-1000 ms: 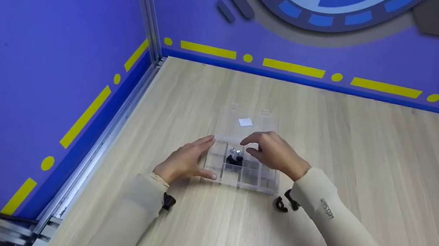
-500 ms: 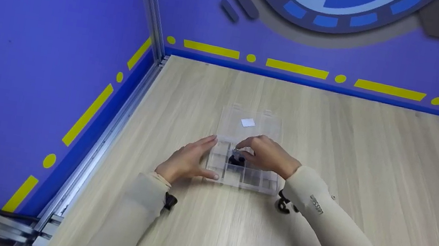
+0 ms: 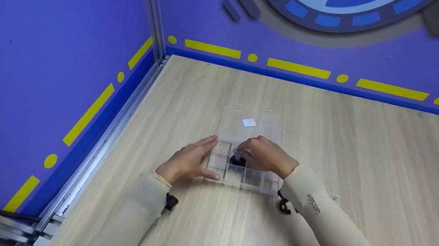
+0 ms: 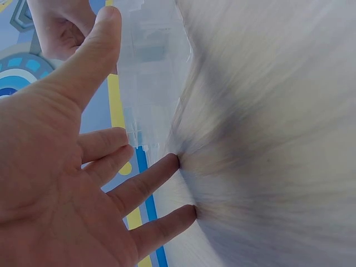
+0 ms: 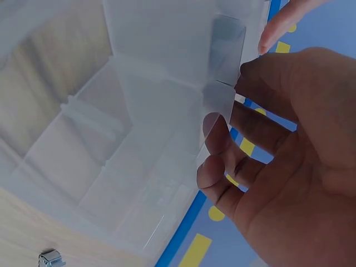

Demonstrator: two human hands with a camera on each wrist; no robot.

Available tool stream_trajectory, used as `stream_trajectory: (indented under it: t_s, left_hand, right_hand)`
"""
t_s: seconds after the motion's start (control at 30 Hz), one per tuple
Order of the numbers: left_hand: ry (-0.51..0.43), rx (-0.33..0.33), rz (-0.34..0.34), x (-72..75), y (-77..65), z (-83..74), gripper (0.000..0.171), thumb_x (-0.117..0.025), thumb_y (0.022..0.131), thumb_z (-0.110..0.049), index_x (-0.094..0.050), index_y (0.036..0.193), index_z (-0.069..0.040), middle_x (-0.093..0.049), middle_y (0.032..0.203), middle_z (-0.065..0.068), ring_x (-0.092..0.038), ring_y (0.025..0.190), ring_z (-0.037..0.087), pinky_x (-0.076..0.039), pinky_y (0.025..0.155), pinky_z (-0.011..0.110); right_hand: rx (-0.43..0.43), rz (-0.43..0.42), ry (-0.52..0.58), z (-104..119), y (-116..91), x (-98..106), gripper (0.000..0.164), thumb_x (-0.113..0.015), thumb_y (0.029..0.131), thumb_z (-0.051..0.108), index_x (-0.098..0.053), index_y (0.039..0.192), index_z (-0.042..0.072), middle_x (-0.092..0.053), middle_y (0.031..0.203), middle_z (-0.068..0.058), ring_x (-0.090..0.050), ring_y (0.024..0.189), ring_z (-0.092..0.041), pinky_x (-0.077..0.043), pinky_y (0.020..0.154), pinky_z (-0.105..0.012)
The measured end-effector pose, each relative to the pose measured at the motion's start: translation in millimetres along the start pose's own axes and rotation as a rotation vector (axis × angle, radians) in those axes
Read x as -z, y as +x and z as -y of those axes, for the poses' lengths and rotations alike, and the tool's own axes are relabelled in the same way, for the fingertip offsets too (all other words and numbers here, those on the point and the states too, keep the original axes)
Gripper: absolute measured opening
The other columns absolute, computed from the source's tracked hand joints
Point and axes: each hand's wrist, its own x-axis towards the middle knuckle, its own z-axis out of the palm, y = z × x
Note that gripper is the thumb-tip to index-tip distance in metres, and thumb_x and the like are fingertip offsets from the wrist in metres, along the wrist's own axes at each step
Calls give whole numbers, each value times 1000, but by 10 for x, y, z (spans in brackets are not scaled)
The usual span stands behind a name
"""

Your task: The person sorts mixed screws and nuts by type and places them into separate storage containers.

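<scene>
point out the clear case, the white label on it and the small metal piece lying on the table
Clear case (image 3: 252, 187): head view, on its near rim.
White label (image 3: 249, 122): head view, on its middle.
Small metal piece (image 5: 52, 258): right wrist view, on its shiny side.

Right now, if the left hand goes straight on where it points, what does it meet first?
The left hand would probably meet the clear box first; whether they touch now is unclear.

The wood-grain table (image 3: 391, 176) bears a clear box (image 3: 252, 188) and metal piece (image 3: 335, 198).
</scene>
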Motion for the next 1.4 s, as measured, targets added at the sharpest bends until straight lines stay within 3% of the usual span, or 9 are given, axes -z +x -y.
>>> stream_trajectory:
  t_s: [0.2,0.3,0.5,0.63,0.8,0.97,1.07,1.2,1.4]
  left_hand:
    - [1,16,4,-2,9,-4,105,-90,78,-42,-35,160,-6,-28,168,6,-29,152,28,-27,124,41]
    - [2,21,4,-6,14,-3,105,-90,78,-42,-35,160,-5,-28,168,6,-29,153,28,-26,125,40]
    - [12,19,9,-8,17,-12,105,-90,78,-42,-35,160,-5,-27,168,6,-29,153,27,-26,125,40]
    - [10,18,17,-11,22,-16,105,-89,79,-41,-34,160,-5,-27,169,7,-29,153,27,-26,125,40]
    - [0,33,23,-9,16,-10,107,-89,78,-42,-32,161,-7,-25,169,6,-27,153,27,-24,125,40]
    - [9,34,17,-10,2,8,107,-90,78,-43,-33,161,-7,-25,169,5,-27,153,27,-26,125,43]
    - [14,38,13,-13,3,8,107,-90,78,-43,-33,161,-7,-26,169,5,-27,153,27,-26,125,43]
    - [11,50,15,-15,9,-7,107,-90,77,-43,-33,161,-8,-25,169,5,-26,154,26,-24,125,42]
    - [8,49,13,-14,16,-25,107,-90,77,-42,-33,161,-8,-26,169,5,-26,154,27,-24,125,42]
  right_hand:
    - [5,-10,-19,4,4,-5,16,-63,99,2,-78,100,2,-77,96,-7,-64,75,-17,-59,74,-44]
    - [5,-12,-22,3,5,-9,15,-63,100,4,-78,97,3,-77,94,-6,-62,73,-16,-59,72,-43]
    - [-6,-15,-4,-18,-16,-16,18,-63,99,2,-79,107,2,-77,107,-10,-73,93,-23,-61,85,-45]
    - [10,-65,20,-59,-81,14,23,-63,98,-2,-76,116,-1,-75,117,-14,-71,109,-29,-58,96,-46]
    - [7,-186,39,-158,-238,140,28,-61,98,-5,-72,124,0,-71,123,-14,-67,116,-31,-57,97,-45]
    - [3,-271,31,-305,-463,231,32,-62,95,-9,-70,125,-1,-70,123,-15,-70,103,-30,-60,81,-42]
    - [-40,-278,23,-405,-615,233,35,-64,94,-9,-69,127,1,-70,123,-15,-70,87,-24,-58,70,-37]
    - [-102,-289,23,-528,-800,199,37,-65,92,-10,-69,128,1,-70,121,-15,-63,76,-18,-56,65,-34]
    - [-200,-288,35,-654,-996,132,29,-69,89,-10,-74,116,-2,-73,112,-16,-68,87,-28,-58,74,-42]
